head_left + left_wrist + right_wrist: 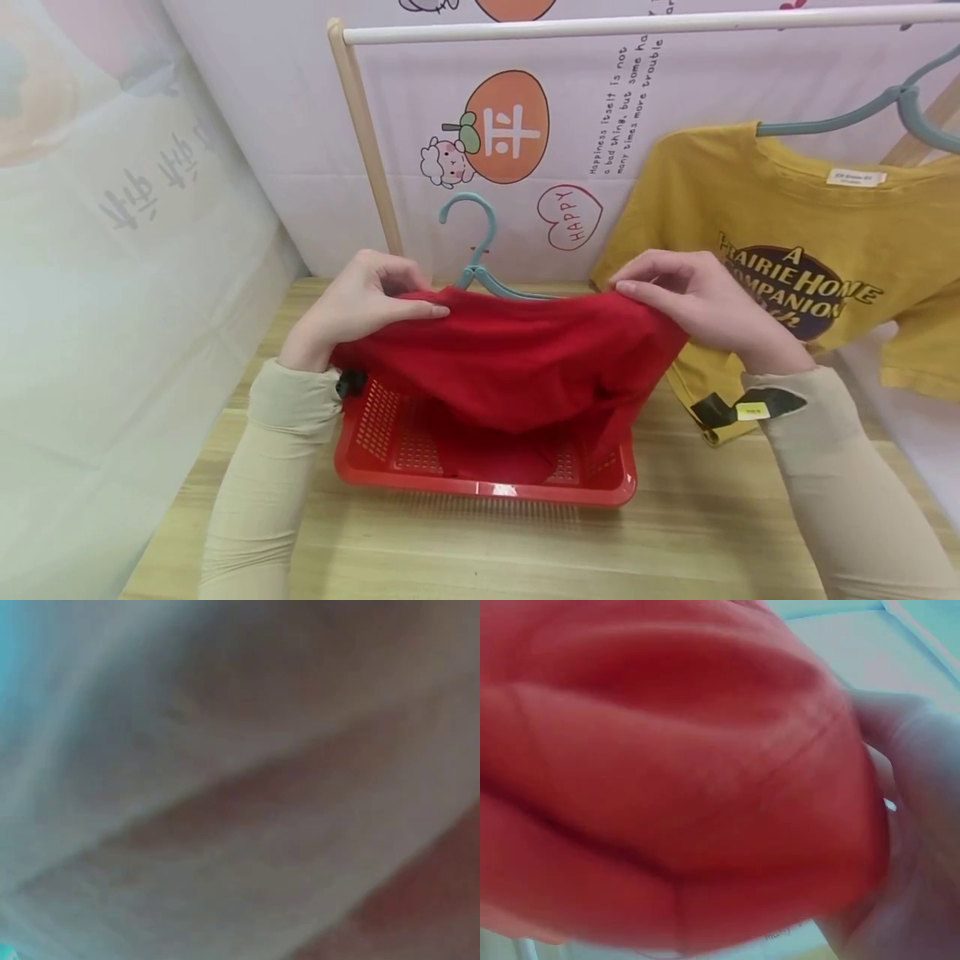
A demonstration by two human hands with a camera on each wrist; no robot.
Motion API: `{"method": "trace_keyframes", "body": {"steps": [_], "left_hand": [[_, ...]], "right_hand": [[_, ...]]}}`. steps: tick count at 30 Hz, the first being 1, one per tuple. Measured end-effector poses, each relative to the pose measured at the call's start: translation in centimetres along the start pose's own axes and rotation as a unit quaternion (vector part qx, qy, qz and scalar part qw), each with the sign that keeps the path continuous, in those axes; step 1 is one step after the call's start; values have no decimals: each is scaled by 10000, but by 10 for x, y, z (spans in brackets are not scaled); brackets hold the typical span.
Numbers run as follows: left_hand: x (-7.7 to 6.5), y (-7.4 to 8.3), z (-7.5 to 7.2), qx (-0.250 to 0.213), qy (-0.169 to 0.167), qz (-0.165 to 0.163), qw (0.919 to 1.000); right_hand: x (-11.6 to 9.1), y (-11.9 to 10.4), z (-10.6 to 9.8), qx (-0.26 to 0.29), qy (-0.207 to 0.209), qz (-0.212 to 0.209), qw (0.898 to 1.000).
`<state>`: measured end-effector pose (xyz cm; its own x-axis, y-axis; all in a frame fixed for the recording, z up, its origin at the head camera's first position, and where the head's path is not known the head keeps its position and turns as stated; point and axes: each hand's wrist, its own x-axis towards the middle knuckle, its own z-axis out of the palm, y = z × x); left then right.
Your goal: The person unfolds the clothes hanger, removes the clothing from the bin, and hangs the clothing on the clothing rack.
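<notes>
A red cloth garment is stretched between both hands above a red plastic basket, its lower part hanging into the basket. My left hand pinches its upper left edge between thumb and fingers. At the upper right corner, my right hand pinches the cloth the same way. Behind the garment stands a blue-green clothes hanger; its hook and part of one arm show, the rest is hidden. In the right wrist view the garment fills most of the picture beside the hand. The left wrist view is too blurred to read.
A rack with a white rail and wooden post stands at the back. On the right a yellow T-shirt hangs on another blue-green hanger. The wooden tabletop lies below, bordered by a printed backdrop.
</notes>
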<state>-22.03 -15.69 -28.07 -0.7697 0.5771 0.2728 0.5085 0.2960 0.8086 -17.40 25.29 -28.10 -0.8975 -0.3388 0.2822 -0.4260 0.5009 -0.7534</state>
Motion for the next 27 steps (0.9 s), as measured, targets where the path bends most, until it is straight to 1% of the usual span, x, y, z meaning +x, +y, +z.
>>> {"method": "trace_keyframes", "body": {"steps": [4, 7, 10, 12, 15, 17, 19, 24, 27], "left_hand": [[-4, -4, -7, 161, 309, -152, 9993], [-8, -6, -15, 212, 594, -294, 9976], [-11, -6, -22, 245, 802, -381, 9958], [-12, -5, -26, 269, 875, -392, 9950], [-14, -4, -29, 255, 856, -439, 9950], [-15, -4, -30, 224, 777, -473, 9956], [-15, -4, -30, 230, 651, -508, 9963], [-15, -3, -30, 258, 410, -486, 9976], [-14, -2, -29, 188, 447, -419, 9979]], "right_hand": [[-7, 1, -5, -23, 539, 638, 9965], [-13, 6, -10, -13, 668, 952, 9932], [-19, 13, -13, -6, 634, 1175, 9910], [-21, 16, -14, -43, 596, 1143, 9916], [-20, 17, -15, -27, 651, 819, 9945], [-18, 15, -15, 53, 717, 613, 9955], [-16, 12, -17, 111, 832, 499, 9952], [-10, 7, -25, 155, 1110, 540, 9922], [-6, 5, -27, 277, 1144, 524, 9917]]}}
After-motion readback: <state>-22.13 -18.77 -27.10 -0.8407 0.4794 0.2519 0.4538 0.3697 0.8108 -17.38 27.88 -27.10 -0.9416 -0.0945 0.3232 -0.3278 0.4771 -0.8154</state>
